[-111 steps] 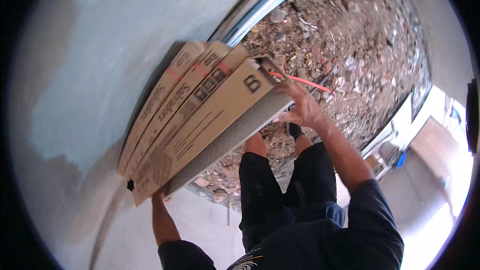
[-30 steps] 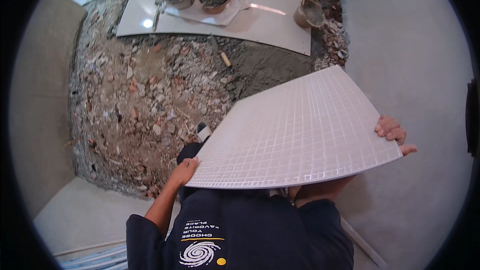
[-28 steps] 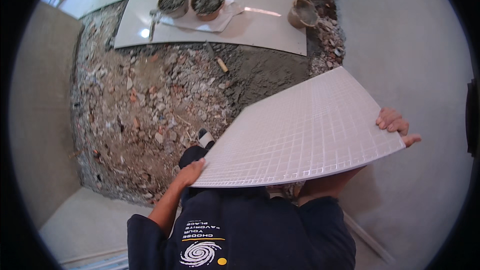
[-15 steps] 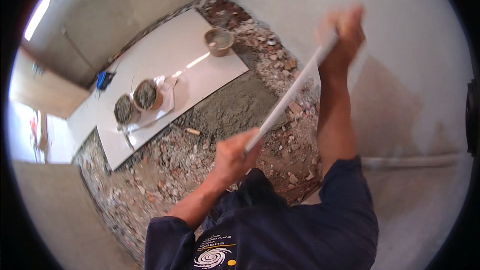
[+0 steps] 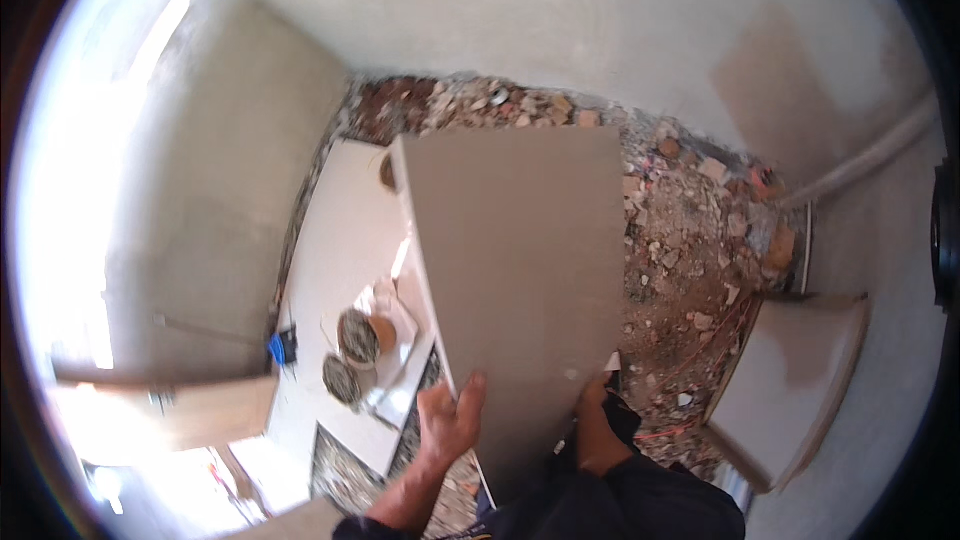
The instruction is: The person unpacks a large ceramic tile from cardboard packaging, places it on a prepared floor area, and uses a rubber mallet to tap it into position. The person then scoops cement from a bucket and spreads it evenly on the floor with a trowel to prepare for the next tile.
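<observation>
A large rectangular tile [image 5: 520, 270] stands tilted in front of me, its broad grey-brown face in view and its pale edge on the left. My left hand [image 5: 448, 420] is closed on that left edge near the lower end, thumb on the face. On the opposite edge, my right hand [image 5: 597, 402] grips the tile low down; its fingers are partly hidden. Beyond the left edge, white tiles [image 5: 335, 230] lie on the ground. Two buckets of grey mortar, one brown [image 5: 362, 337] and one beside it [image 5: 343, 380], stand on them.
A third bucket [image 5: 388, 172] is mostly hidden behind the held tile. White wrapping [image 5: 392, 302] lies beside the buckets, and a blue object [image 5: 284, 346] near the left wall. Rubble [image 5: 680, 270] covers the ground at right. Another framed-looking pale panel [image 5: 785, 380] leans at the right wall.
The tile, seen edge-on before, has turned so its broad face shows. Both hands have come lower and nearer my body, still gripping it. The view has swung to the right.
</observation>
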The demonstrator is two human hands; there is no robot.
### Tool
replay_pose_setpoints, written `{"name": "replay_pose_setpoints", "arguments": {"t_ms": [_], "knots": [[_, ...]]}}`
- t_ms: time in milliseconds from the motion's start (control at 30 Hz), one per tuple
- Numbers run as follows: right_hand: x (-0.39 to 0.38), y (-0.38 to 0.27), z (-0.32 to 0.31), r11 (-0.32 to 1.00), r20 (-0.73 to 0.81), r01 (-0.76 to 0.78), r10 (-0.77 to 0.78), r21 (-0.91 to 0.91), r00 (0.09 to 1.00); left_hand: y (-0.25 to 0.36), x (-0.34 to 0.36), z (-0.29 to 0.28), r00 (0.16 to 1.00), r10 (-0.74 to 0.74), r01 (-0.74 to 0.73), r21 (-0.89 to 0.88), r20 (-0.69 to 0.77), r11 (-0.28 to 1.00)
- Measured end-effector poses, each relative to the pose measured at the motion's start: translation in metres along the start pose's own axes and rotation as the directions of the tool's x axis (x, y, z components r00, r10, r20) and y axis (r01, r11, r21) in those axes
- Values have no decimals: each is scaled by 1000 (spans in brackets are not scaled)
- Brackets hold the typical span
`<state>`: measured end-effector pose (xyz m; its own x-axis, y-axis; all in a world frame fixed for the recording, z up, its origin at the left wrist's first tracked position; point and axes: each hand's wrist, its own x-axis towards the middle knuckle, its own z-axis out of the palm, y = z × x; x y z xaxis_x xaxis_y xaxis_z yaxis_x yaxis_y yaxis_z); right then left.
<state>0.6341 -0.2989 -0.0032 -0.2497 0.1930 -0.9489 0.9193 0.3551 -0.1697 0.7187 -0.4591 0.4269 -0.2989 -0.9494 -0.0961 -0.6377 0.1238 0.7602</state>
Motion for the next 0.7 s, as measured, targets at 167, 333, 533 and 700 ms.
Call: {"name": "replay_pose_setpoints", "arguments": {"t_ms": [167, 333, 533, 700], "knots": [[4, -23, 24, 957, -113, 152, -127, 247, 985, -80, -4, -23, 999, 16, -20, -132, -34, 991], [-42, -107, 77, 812, -14, 338, -377, 475, 926, -112, -22, -72, 964, 222, -233, -59, -149, 971], [-162, -217, 72, 792, 125, 573, -604, 213, 787, -107, 21, -205, 945, 266, -280, -888, -188, 366], [-172, -234, 30, 649, -127, 760, -756, -15, 643, -173, 40, -265, 957, -266, -110, -993, -119, 46]]}}
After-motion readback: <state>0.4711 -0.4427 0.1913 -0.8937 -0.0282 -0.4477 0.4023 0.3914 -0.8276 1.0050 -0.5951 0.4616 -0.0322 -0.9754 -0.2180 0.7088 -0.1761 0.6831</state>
